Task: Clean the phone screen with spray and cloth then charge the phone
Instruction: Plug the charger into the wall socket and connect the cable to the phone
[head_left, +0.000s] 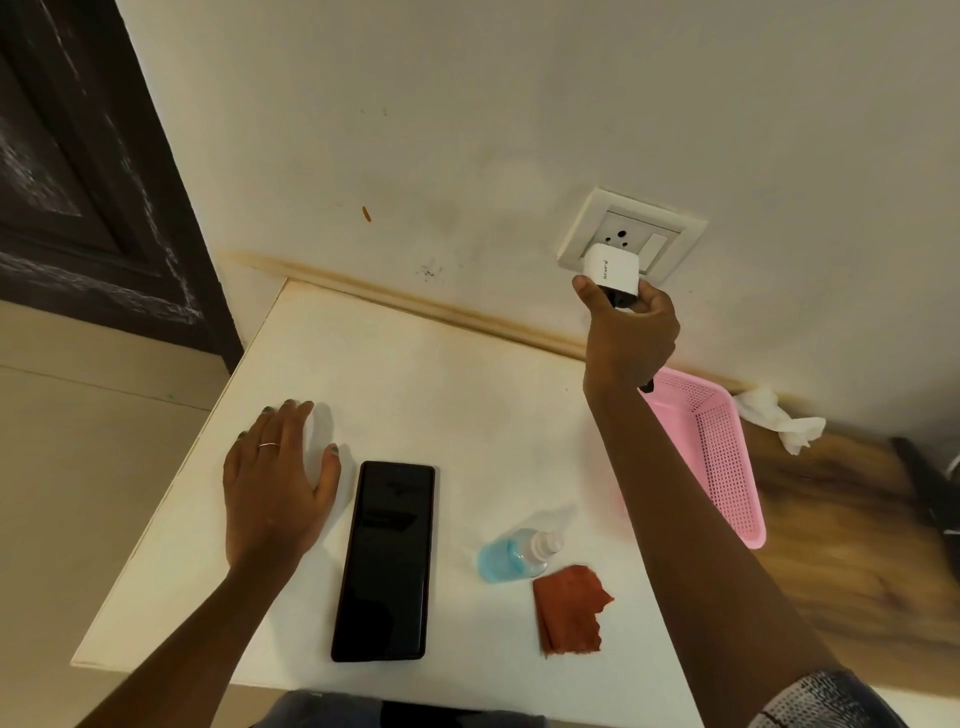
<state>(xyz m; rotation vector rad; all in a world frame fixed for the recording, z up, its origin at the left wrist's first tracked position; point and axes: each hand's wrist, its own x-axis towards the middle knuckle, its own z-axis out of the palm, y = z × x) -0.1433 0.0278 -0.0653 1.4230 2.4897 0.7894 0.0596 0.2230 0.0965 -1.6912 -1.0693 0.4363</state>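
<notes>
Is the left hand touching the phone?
Apart. In the head view, the left hand lies flat on the table, with a strip of bare tabletop between its thumb and the phone.

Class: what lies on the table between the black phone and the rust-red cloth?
Head view: only the clear spray bottle of blue liquid, nearer the cloth than the phone.

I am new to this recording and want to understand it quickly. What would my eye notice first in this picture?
First, the right hand raised to the wall, holding a white charger at the socket. Next, the dark phone lying flat in the middle of the white table, with the left hand resting flat beside it. To the right of the phone are a small bottle of blue liquid and a reddish cloth.
</notes>
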